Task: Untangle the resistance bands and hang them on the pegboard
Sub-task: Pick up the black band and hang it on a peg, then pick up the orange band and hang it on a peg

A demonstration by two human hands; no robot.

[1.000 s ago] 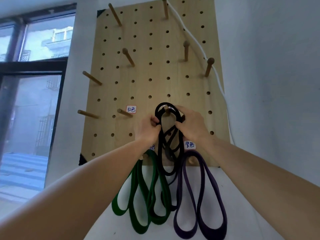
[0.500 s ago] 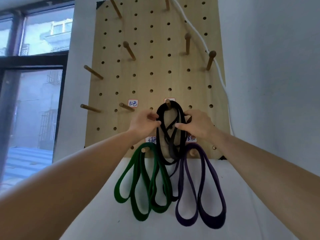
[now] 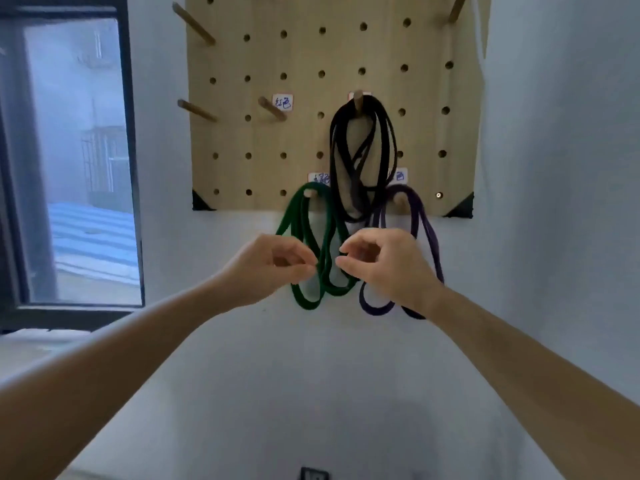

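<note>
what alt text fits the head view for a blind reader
A black band hangs from a peg on a pegboard, with a green band hung lower left and a purple band lower right. In front of them the person's left hand and right hand hover loosely curled, holding nothing.

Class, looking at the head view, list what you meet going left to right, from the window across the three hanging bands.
window → green band → black band → purple band
</note>
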